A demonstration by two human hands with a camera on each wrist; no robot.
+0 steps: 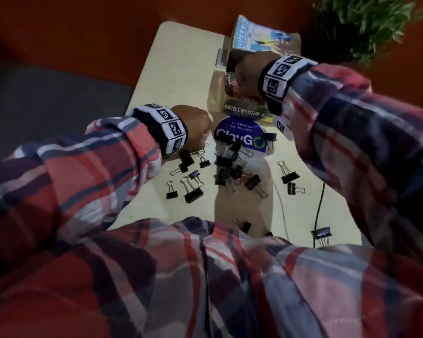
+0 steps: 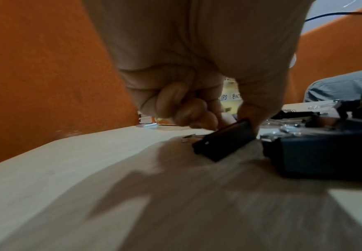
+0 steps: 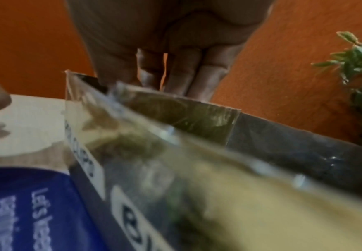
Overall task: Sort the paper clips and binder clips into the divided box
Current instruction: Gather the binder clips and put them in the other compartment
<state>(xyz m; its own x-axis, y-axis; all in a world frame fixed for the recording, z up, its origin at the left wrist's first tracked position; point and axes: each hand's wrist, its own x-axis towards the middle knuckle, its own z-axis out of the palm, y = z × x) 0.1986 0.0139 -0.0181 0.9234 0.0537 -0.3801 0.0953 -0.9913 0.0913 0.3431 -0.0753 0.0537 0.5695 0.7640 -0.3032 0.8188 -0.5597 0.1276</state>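
My left hand (image 1: 197, 128) is low over the pale wooden worktop (image 1: 176, 69), with the fingers (image 2: 182, 105) curled in. The thumb and fingertips touch a small black metal binder clip (image 2: 225, 141) that lies tilted on the worktop; they seem to pinch it, but the view is dim. My right hand (image 1: 247, 69) is at the divided cardboard box with a printed flap (image 1: 252, 37), at the far side of the worktop. Its fingers (image 3: 180, 74) are straight and go down behind the box wall, so I cannot tell if they hold something. In the box compartment beside this hand I see pink and coloured wire paper clips (image 1: 232, 86), and a white label (image 1: 242, 111) on the front wall reads "PAPER CLIPS". Just in front of the box lies a round blue sticker with white letters (image 1: 239, 132). Many other black binder clips (image 1: 226, 167) are scattered on and around this sticker, some in a heap, some alone nearer to my body. A green plant (image 1: 366, 25) stands at the far right, and a thin black cable (image 1: 318, 211) runs across the worktop on the right.
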